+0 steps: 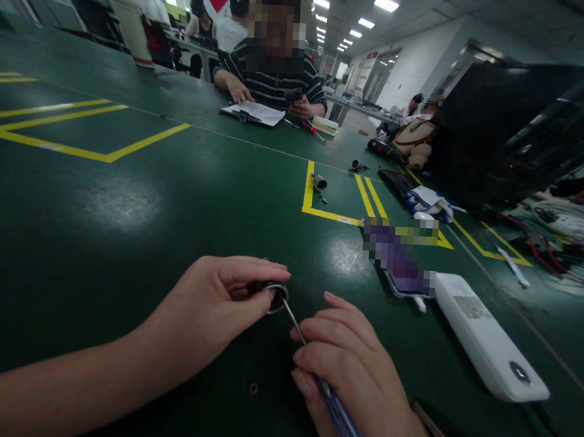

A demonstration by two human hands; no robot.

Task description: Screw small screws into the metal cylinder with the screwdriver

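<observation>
- Now holding a small metal cup in the left hand, over the green table, near the middle of the view.
- Pinching the cup between thumb and fingers, with the round open end facing the right hand.
- Gripping a screwdriver in that right hand, fingers curled around the clear bluish handle.
- Pointing the thin metal rod into the cup's mouth; cannot tell how far in.
- Just below the hands, on the table, a tiny dark round bit, too small to name.
- To the right, a phone, partly blurred into squares, with a long white box just beside.
- Farther ahead, inside yellow tape, a second metal cup lying beside tiny bits.
- Across the table, a person in a stripy top, one hand by a clipboard, other hand holding a dark thing.
- Off to the right, a big black shape and tangled wires.
</observation>
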